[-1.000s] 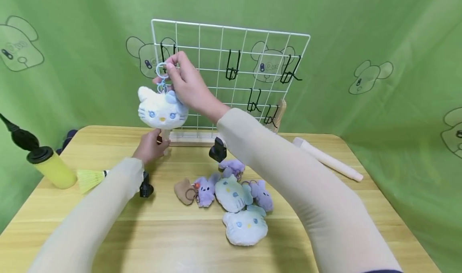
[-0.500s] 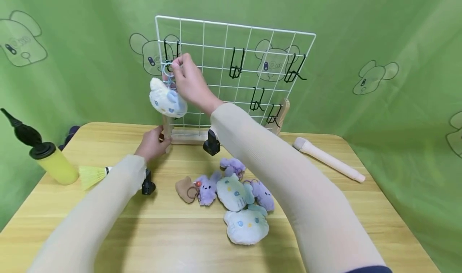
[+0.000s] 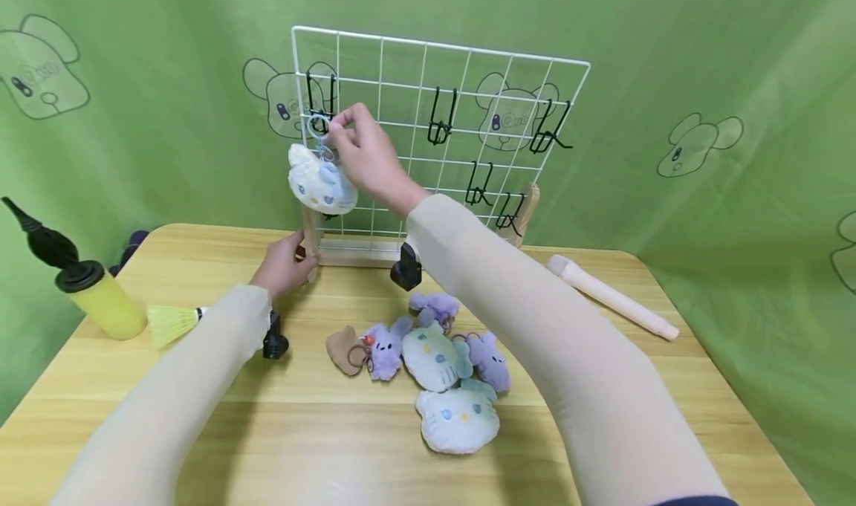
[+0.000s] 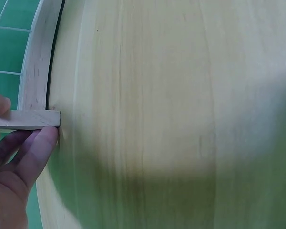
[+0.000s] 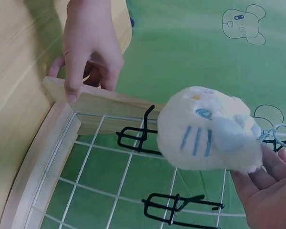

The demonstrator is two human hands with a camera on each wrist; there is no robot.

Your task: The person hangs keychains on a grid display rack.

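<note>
My right hand (image 3: pixel 368 153) pinches the light blue ring (image 3: pixel 308 127) of a white plush cat-head keychain (image 3: pixel 321 183). The ring overlaps the upper left black hook (image 3: pixel 310 93) on the white wire grid rack (image 3: pixel 441 44). Below the ring the plush head hangs tilted, its blue bow beside the fingers; the right wrist view shows its blue whiskers (image 5: pixel 195 141) close over the grid. Low at the rack's left side, my left hand (image 3: pixel 281 268) grips the wooden stand (image 3: pixel 310 227). In the left wrist view, thumb and fingers hold the end of its wooden foot (image 4: pixel 43 118) from both sides.
Several plush keychains lie mid-table, including a cat head (image 3: pixel 458 420), a purple rabbit (image 3: pixel 384 354) and a brown piece (image 3: pixel 342 348). A yellow pump bottle (image 3: pixel 107 309) and shuttlecock (image 3: pixel 170 324) stand left; a pale microphone-like stick (image 3: pixel 615 298) lies right. More black hooks (image 3: pixel 478 194) project from the grid.
The right hand has brought the keychain right and inward, up to the upper left hook. The plush head has turned and tilted. The left hand keeps its grip on the stand.
</note>
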